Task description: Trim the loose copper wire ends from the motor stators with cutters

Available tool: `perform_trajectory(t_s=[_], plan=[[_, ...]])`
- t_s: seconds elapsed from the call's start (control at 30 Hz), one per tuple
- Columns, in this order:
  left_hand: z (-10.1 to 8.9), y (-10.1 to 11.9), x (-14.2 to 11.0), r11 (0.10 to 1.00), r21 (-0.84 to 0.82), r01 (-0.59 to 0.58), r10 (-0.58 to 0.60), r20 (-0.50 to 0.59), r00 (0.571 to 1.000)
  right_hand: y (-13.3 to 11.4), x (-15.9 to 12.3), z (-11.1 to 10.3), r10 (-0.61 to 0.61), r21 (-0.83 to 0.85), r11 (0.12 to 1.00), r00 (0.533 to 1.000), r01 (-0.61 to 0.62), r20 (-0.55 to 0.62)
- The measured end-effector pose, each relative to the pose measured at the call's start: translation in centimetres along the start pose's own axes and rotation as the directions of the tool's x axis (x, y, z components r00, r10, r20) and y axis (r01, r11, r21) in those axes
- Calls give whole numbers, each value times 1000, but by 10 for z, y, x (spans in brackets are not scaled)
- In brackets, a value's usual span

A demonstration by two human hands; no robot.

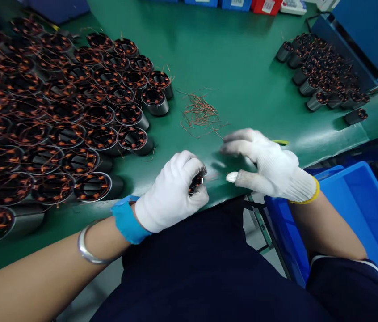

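My left hand [169, 194], in a white glove with a blue cuff, is closed around a motor stator [196, 184] at the table's front edge. Fingers cover most of it; a dark rim and a bit of copper winding show. To its right hovers my right hand [269, 167], in a white knit glove, with thumb and fingers spread and nothing between them. White covering wraps that thumb's tip, and the fingertips are blurred. A thin yellow-green object [280, 142], partly hidden, pokes out behind the right hand. Beyond both hands lies a loose pile of copper wire clippings [200, 112].
Rows of upright wound stators [155, 102] crowd the left of the green table [229, 58]. Smaller wound cylinders [317, 101] cluster at the far right beside a blue case [366, 40]. An open blue bin [365, 183] sits below the table edge at right. Small bins [237, 4] line the back.
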State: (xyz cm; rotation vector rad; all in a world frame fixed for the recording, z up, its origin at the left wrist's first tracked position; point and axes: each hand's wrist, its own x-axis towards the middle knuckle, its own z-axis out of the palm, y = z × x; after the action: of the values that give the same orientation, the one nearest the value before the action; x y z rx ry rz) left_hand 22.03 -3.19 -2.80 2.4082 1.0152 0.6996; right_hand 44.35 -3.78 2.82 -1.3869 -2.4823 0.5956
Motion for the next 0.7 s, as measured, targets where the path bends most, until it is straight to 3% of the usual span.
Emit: perform_trajectory(t_s=[0.1,0.17,0.27,0.5,0.7], plan=[[1,-1,0,1000,-3,11,-11,-13,1000,-5,9,15,-91,-73,993,996,91,1],[2,-1,0,1000,-1,25,-25,-26,999,-8,15,30,-125,-25,992,990,127,62],[2,0,0,999,3,51,-51,-41,998,-9,18,44,-121,104,988,991,114,64],[0,1,0,1000,-4,-2,2,-14,1000,-6,8,29,128,324,932,983,-165,132],[4,-2,-3,997,64,-33,35,-29,999,-3,4,19,210,535,784,946,-314,247]])
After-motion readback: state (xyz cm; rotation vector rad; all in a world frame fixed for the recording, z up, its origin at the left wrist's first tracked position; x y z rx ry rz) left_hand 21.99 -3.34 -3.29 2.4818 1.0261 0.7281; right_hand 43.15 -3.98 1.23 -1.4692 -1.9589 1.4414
